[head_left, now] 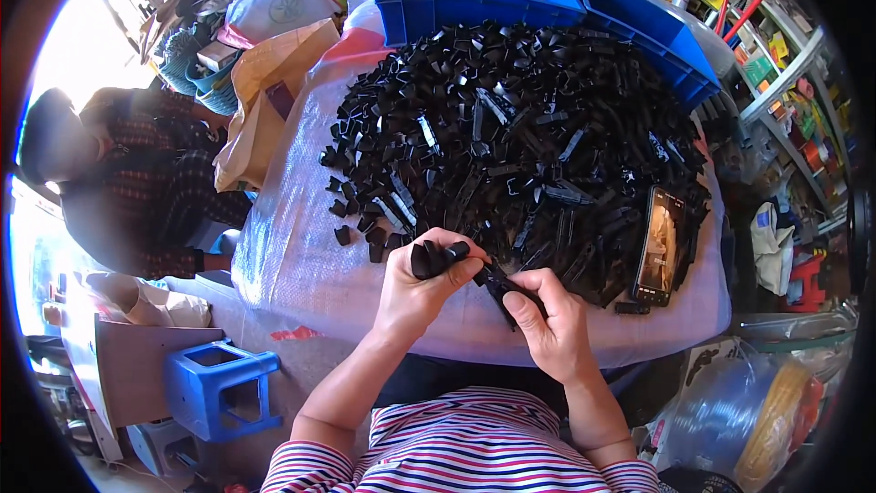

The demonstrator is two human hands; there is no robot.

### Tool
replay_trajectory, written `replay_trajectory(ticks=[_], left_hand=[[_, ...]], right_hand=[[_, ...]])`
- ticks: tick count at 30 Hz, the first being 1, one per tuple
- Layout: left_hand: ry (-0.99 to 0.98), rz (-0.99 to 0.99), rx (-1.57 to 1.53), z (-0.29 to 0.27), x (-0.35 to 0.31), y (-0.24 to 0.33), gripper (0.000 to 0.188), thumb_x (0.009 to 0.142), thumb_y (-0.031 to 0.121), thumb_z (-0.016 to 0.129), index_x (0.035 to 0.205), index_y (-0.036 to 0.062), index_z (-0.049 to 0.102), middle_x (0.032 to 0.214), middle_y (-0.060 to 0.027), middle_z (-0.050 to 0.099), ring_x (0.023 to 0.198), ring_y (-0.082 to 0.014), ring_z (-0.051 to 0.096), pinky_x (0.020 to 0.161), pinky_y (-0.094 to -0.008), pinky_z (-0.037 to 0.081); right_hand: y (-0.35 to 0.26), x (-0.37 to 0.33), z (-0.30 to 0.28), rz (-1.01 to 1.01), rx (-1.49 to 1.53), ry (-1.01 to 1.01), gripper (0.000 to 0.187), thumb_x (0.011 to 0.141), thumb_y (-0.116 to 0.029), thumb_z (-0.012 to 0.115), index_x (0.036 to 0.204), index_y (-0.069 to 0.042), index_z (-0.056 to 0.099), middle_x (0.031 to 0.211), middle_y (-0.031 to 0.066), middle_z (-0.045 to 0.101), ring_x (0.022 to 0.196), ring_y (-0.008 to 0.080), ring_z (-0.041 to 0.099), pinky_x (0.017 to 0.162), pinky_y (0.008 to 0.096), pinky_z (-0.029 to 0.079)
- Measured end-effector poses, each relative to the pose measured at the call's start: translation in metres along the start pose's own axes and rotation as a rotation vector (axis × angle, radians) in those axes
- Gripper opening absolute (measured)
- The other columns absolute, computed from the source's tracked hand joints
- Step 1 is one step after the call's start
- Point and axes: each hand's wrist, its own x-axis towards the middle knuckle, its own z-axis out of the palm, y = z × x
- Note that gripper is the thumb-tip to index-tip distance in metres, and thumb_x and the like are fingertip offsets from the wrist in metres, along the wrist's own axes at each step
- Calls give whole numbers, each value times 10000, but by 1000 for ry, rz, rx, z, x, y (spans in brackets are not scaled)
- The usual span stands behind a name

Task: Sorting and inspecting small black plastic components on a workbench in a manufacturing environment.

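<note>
Left hand [422,285] — black pieces [436,260] within, black strip [497,287] in right hand [555,321]

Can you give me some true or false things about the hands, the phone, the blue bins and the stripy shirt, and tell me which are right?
1. The left hand holds black pieces. True.
2. The right hand is empty. False: it holds a dark piece.
3. The phone is on the left of the black pile. False: it is on the right.
4. Two blue bins sit at the far side of the pile. True.
5. The shirt has spots. False: it has stripes.
</note>
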Motion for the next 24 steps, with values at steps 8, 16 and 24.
replay_trajectory(ticks=[8, 16, 24], left_hand=[[117, 90, 166, 6, -10, 1, 90, 773, 25, 658, 851, 8, 617, 747, -26, 640, 669, -59, 555, 616, -207, 449], [259, 159, -77, 14, -30, 5, 91, 782, 15, 632, 868, 6, 604, 842, -80, 646, 760, -103, 574, 677, -230, 451], [15, -131, -871, 6, -34, -4, 138, 794, 52, 552, 926, 56, 516, 1064, -161, 595, 863, -211, 582, 769, -331, 467]], right_hand=[[0, 2, 20, -6, 16, 51, 161, 868, -156, 581, 891, -17, 502, 649, 116, 582, 551, 238, 604, 490, 308, 444], [-7, 1, 45, -220, -103, 224, 176, 843, -121, 618, 896, -20, 485, 661, 89, 570, 561, 191, 590, 499, 281, 438], [-34, -10, 24, -659, -336, 319, 329, 726, -72, 725, 986, -38, 528, 854, 105, 574, 677, 223, 585, 537, 284, 482]])
